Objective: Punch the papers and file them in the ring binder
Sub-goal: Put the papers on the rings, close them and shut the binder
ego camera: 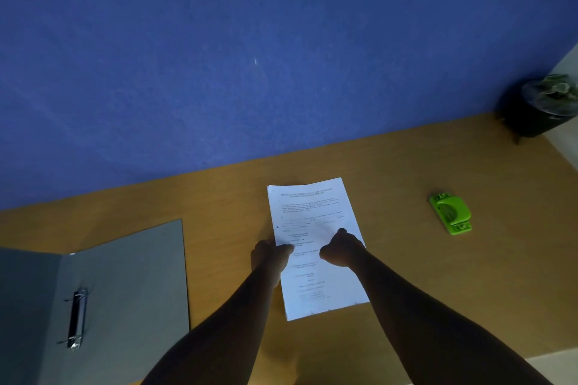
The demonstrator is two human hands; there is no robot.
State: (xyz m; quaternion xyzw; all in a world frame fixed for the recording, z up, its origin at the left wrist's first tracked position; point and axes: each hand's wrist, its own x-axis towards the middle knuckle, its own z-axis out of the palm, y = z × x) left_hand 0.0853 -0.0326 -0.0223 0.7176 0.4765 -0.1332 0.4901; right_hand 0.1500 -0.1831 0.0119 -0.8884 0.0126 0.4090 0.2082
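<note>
left hand (269,255) pinches flat white papers (316,247) | right hand (342,247) curled, seemingly gripping them | wooden desk (406,259)

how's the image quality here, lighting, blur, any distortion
Head view: dim overall, both forearms nearly silhouetted; the papers are the brightest thing, their print too soft to read; left hand and right hand dark, finger detail lost; wide-angle bends the table edge; potted plant murky at the corner; green hole punch stays clear.

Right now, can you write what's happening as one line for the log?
stage: papers not punched | left hand: grips papers' left edge | right hand: on papers | green punch: untouched, right | binder: open, left
</note>
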